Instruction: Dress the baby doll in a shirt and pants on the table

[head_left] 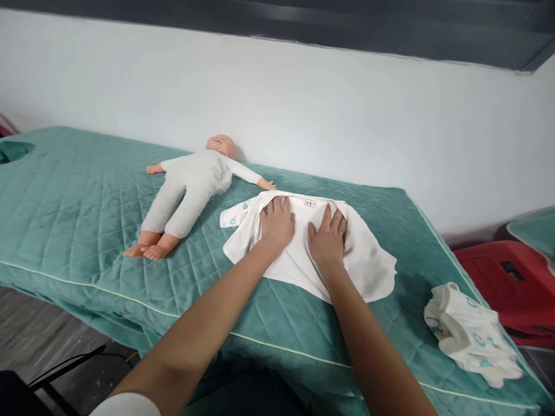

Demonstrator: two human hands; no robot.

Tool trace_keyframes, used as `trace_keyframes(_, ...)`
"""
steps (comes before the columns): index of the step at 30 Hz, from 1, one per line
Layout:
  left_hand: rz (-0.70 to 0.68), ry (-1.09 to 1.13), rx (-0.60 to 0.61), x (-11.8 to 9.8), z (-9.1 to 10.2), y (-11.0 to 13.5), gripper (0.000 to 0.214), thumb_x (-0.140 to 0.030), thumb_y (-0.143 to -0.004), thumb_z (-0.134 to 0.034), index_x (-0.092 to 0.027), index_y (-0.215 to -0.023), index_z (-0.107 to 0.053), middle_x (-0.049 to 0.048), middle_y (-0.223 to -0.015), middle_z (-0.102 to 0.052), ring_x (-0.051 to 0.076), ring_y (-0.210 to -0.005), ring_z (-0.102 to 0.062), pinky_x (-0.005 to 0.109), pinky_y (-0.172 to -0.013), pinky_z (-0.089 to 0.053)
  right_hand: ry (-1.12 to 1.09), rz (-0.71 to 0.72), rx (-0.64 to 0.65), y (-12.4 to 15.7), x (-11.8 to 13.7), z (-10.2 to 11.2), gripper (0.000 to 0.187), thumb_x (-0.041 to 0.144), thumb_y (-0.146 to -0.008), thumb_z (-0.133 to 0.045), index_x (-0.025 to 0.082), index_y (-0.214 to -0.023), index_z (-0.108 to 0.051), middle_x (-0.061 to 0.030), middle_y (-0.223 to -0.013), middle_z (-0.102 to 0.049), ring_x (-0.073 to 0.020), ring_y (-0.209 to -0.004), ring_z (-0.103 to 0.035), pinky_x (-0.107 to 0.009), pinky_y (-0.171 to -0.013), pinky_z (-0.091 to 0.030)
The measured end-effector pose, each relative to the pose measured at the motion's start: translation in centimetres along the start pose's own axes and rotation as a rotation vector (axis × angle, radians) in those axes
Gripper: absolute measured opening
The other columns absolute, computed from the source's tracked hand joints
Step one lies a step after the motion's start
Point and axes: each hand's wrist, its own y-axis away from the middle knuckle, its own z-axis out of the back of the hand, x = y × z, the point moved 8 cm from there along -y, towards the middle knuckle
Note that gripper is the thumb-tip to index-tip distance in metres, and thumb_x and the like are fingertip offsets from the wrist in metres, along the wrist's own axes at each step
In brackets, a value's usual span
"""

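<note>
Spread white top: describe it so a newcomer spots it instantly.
On the green quilted cover by the white wall, look right of the doll. The white top lies under the left hand and right hand. Unlike the bundled printed garment further right, it is spread wide, mostly plain, with a small marking near its far edge.

Bedroom-like room, green quilted bedspread [87,196], plain white wall [312,115]

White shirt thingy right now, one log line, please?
left hand: on white shirt | right hand: on white shirt | doll: face up | printed cloth: bundled on green cover
</note>
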Motion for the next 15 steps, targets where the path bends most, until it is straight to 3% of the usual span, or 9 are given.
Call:
trace_keyframes(10, -0.033, 0.017, 0.071, 0.6, -2.0, -0.8, 0.059, -0.042, -0.103, -0.028, -0.017, -0.157, -0.036, 0.017, -0.161, -0.038, 0.035, -0.147, -0.035, 0.055, -0.117, -0.032, -0.017, -0.069, 0.098, -0.2, -0.7, -0.8, 0.072, 0.046, -0.099, -0.035, 0.013, -0.162, -0.02, -0.0203, -0.167, -0.021, -0.0423, -0.152, -0.023, -0.056, -0.121, -0.026)
trace_keyframes(15, -0.038, 0.036, 0.044, 0.7, -1.6, -0.7, 0.059, -0.043, -0.103, -0.027, -0.021, -0.157, -0.036, 0.0145, -0.16, -0.041, 0.033, -0.147, -0.035, 0.053, -0.118, -0.032, -0.013, -0.045, 0.112, -1.2, -1.6, -0.6, 0.074, 0.047, -0.099, -0.037, 0.015, -0.163, -0.016, -0.0201, -0.168, -0.02, -0.0419, -0.153, -0.022, -0.058, -0.12, -0.026)
